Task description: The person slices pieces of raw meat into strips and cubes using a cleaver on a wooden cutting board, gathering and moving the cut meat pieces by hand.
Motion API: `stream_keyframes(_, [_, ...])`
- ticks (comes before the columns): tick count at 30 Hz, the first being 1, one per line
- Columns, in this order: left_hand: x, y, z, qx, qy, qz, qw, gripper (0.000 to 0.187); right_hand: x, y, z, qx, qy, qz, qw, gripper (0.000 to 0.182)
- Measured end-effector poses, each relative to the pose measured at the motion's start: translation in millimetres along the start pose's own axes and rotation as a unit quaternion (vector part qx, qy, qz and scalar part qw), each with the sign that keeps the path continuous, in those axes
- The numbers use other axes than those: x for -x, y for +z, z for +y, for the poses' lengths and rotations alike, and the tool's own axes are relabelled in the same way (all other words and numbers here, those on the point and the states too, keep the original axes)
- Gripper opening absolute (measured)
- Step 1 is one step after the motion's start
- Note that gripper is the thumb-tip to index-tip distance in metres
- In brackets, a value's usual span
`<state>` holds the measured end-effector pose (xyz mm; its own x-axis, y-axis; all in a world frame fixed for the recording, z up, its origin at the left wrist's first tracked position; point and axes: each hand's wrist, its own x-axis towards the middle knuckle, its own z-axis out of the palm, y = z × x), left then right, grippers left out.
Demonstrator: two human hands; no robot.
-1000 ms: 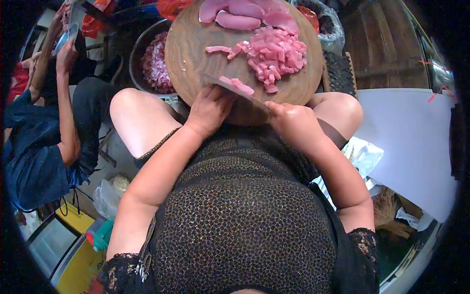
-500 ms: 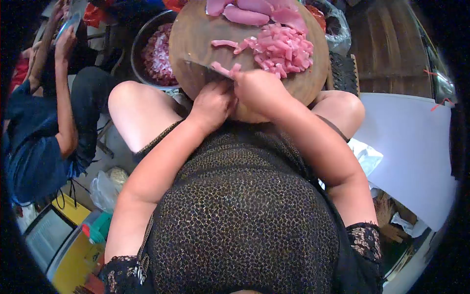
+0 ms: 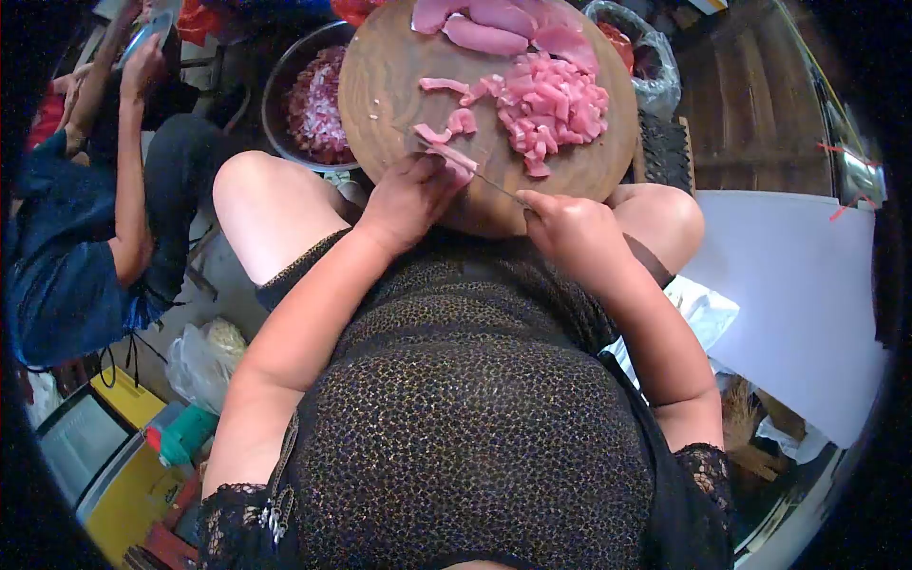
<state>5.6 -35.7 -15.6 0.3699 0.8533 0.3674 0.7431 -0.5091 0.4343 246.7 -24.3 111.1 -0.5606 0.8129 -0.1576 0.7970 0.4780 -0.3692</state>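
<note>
Metal bowl [image 3: 274, 95]: left of the round board, holding chopped pink-and-white pieces [image 3: 321, 106].
Clear bag [image 3: 664, 84]: beyond the board's right edge, something red inside.
Round board [image 3: 388, 59]: meat slices [image 3: 485, 36] above a cut-meat pile [image 3: 553, 106].
Left hand [image 3: 408, 199]: curled at a meat strip [image 3: 456, 159]; grip unclear.
Right hand [image 3: 575, 228]: closed around the knife [image 3: 496, 186].

Well out to the left of the left grip [image 3: 408, 201] is another person [image 3: 66, 256] in dark clothing, with a pale plastic bag [image 3: 198, 369], a green object [image 3: 187, 434] and a yellow-sided case [image 3: 119, 503] lower in view. Rightward of the right grip [image 3: 577, 231] are a crumpled white sheet [image 3: 705, 312], a pale flat panel [image 3: 784, 294] and, below them, straw bristles [image 3: 741, 418].
</note>
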Motion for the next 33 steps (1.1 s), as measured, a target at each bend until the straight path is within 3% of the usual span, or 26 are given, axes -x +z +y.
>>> stream_keyframes(8, [-7, -10, 6, -0.046, 0.044, 0.029, 0.998, 0.031, -6, 4, 3, 0.02, -0.009, -0.021, 1.0, 0.025])
stream_keyframes(11, [-8, -12, 8, -0.023, 0.031, 0.025, 0.999, 0.031, -26, 6, -7, 0.04, 0.017, -0.091, 0.995, 0.019])
stream_keyframes(17, [0, -9, 5, 0.018, -0.003, -0.017, 1.0, 0.031, -68, 34, -14, 0.034, -0.026, -0.058, 0.997, 0.019])
stream_keyframes(20, [-4, -26, 15, 0.063, -0.022, -0.029, 0.997, 0.027, -63, 41, -2, -0.037, -0.009, 0.071, 0.997, 0.026])
stream_keyframes(23, [1, -32, 21, 0.076, -0.009, 0.005, 0.997, 0.028, -46, 29, 6, -0.069, -0.021, 0.086, 0.994, 0.026])
stream_keyframes(26, [6, -23, 18, -0.004, -0.018, -0.039, 0.999, 0.03, -20, 18, 10, -0.045, -0.019, 0.034, 0.998, 0.028])
stream_keyframes(29, [9, -12, 13, -0.045, -0.009, -0.014, 0.999, 0.037, -2, 11, 9, -0.014, -0.028, 0.009, 0.999, 0.027])
stream_keyframes(33, [2, -13, 17, 0.01, -0.047, -0.019, 0.999, 0.037, 7, 9, 8, 0.017, -0.026, -0.006, 0.999, 0.025])
